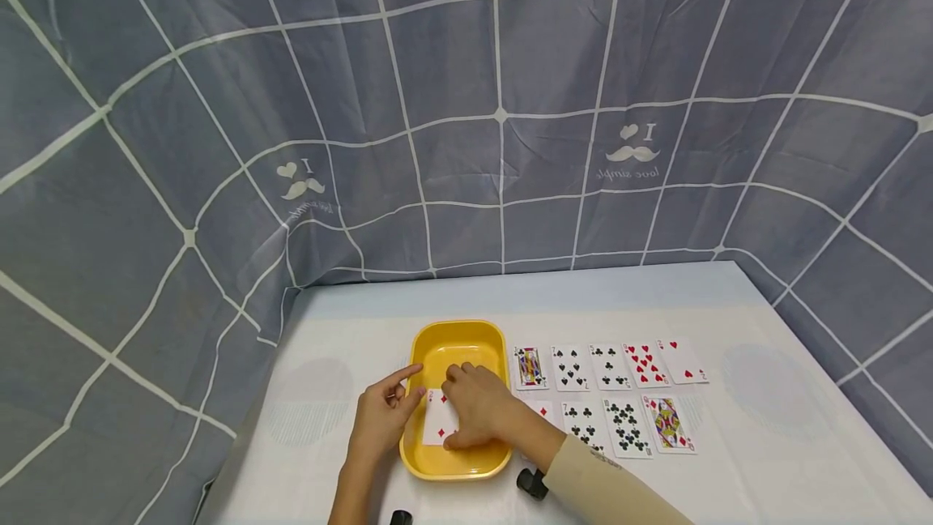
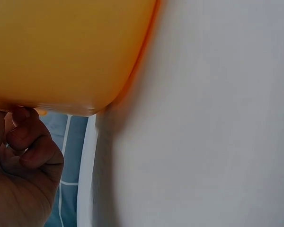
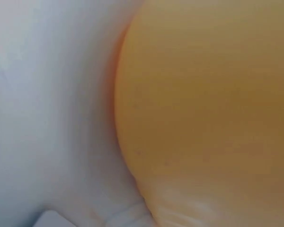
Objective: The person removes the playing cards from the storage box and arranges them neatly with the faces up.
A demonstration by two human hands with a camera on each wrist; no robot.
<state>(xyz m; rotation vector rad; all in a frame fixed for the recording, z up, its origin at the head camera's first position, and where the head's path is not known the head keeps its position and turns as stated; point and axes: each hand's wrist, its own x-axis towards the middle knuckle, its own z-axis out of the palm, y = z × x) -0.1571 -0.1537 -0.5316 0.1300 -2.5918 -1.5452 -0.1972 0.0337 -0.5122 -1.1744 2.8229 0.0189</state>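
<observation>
A yellow tray stands on the table, with a diamonds playing card inside it, face up. My left hand is at the tray's left side, thumb and index finger over the rim; in the left wrist view, its other fingers curl against the tray's outer wall. Reaching over the right rim, my right hand holds the card, its thumb near the lower edge and bent fingers near the upper edge. The hand hides the card's right part. The right wrist view shows mostly the tray's outer wall.
Right of the tray, playing cards lie face up in two rows, including a seven of spades and a queen of diamonds. My right forearm partly covers the lower row. A small black object lies near that arm. Grey checked cloth hangs behind the white table.
</observation>
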